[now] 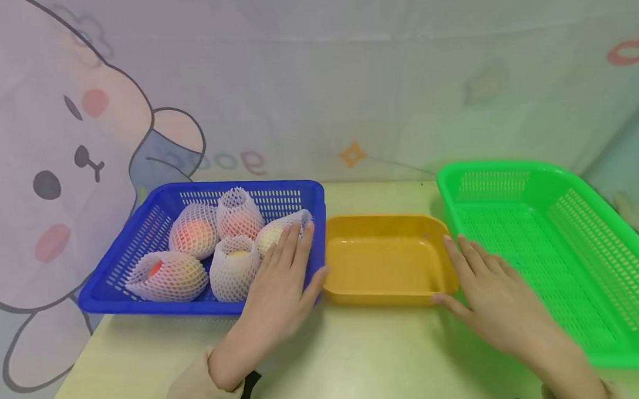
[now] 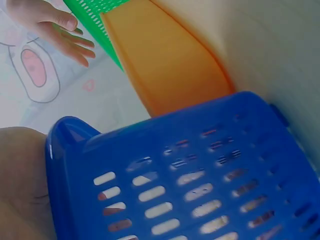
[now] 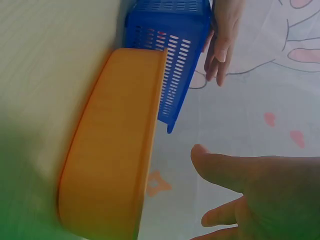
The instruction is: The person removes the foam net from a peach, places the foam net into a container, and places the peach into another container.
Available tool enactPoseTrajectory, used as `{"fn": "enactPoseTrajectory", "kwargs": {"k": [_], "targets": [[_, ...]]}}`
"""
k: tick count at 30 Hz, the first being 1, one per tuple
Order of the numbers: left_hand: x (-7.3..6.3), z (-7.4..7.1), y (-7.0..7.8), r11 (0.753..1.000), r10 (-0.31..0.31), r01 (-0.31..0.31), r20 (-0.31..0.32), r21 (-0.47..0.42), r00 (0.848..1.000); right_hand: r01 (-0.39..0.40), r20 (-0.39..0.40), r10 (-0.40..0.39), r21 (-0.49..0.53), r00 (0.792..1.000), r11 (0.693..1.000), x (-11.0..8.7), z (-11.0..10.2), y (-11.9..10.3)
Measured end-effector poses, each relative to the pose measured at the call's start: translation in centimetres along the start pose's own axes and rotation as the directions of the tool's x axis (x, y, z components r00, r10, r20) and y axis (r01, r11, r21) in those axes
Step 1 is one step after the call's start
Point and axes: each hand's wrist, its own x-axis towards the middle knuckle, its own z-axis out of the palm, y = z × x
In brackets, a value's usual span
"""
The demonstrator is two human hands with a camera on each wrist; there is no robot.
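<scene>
Over the right rim of a blue slotted plastic basket [image 1: 159,309] lies my left hand [image 1: 280,289], its fingers straight and pointing inward, close to one net-wrapped fruit [image 1: 270,235]. Several red and yellow fruits in white foam net sleeves sit in that basket. A shallow orange-yellow tray [image 1: 380,262] stands between the two hands, with nothing in it. My right hand [image 1: 494,302] is at the tray's right end, fingers extended, overlapping the green basket [image 1: 543,262] in the head view. In the right wrist view its thumb [image 3: 220,167] stands apart from the tray wall [image 3: 115,140].
The large green slotted basket, at the right, holds nothing visible. All three containers stand side by side on a pale wooden table [image 1: 377,350]. Behind them hangs a printed cloth [image 1: 390,91] with a cartoon animal at the left.
</scene>
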Motion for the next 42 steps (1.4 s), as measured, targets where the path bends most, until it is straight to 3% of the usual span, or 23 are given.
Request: {"fn": "enactPoseTrajectory", "kwargs": {"k": [7,18,27,42], "targets": [[-0.2,0.4,-0.8,1.000,0.003,-0.003,-0.003,0.000,1.000,-0.025,-0.017,0.026,0.013,1.000,1.000,0.2,0.6,0.2],[0.3,-0.1,-2.5,0.999,-0.007,0.008,-0.024,0.033,1.000,-0.141,0.004,0.140,0.025,0.990,0.990,0.9,1.2,0.3],[1.0,-0.4,-3.5,0.999,-0.005,0.008,-0.083,0.036,0.997,-0.156,0.000,0.156,0.029,0.988,0.987,1.4,1.6,0.6],[1.5,-1.1,-4.9,0.996,-0.018,0.022,-0.048,0.083,0.999,-0.119,-0.077,0.119,0.010,0.990,0.993,1.2,2.4,1.0]]}}
